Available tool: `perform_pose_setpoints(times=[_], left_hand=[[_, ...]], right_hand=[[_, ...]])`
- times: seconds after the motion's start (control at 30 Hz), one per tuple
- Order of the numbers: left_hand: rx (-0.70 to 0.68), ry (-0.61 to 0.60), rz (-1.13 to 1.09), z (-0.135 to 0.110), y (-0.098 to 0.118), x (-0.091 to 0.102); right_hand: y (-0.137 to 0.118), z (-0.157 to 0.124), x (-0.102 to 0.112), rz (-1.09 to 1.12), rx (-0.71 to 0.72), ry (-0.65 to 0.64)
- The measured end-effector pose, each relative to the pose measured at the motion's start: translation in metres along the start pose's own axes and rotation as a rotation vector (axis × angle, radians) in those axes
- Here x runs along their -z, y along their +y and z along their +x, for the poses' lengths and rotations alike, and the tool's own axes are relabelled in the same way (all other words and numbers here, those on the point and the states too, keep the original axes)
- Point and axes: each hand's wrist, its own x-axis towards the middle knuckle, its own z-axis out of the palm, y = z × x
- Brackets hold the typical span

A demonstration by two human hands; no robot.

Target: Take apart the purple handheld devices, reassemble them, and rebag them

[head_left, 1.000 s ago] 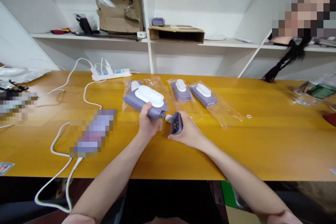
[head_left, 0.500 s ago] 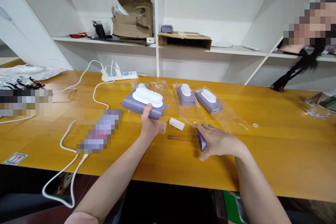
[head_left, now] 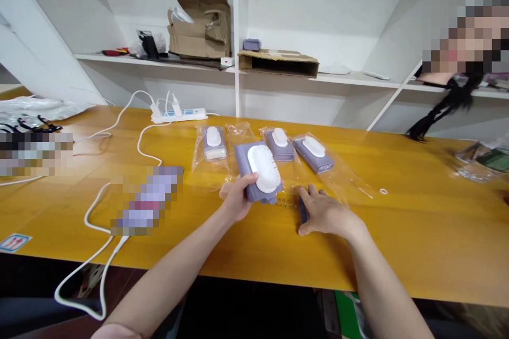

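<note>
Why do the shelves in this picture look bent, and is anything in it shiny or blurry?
In the head view, the wide lens makes the white shelf slope and the wooden table seem to bow. Soft glare lies on the tabletop. A pixelated block hides something on the table, while the purple-and-white brush in the left hand looks fairly sharp.

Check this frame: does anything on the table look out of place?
Yes: a small metal spring lies loose on the table between the left hand and right hand, and a small white ring sits alone further right. Both look like stray parts.
</note>
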Motion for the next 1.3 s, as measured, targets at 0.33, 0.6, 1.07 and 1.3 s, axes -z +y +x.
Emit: perform_pose_setpoints(times=[0.33, 0.6, 1.07, 1.3], left_hand=[[0.012, 0.129, 0.011, 0.000, -0.007, -0.003], [0.052, 0.078, -0.002, -0.004, -0.002, -0.007], [-0.055, -0.078, 0.089, -0.006, 0.000, -0.008], [-0.056, -0.114, -0.007, -0.003, 0.004, -0.003]], right_hand=[[0.011, 0.003, 0.000, 0.093, 0.179, 0.342], [-0.009, 0.002, -0.007, 0.561, 0.520, 0.490], [-0.008, 0.016, -0.009, 0.882, 0.431, 0.446], [-0.010, 0.016, -0.010, 0.970, 0.459, 0.443]])
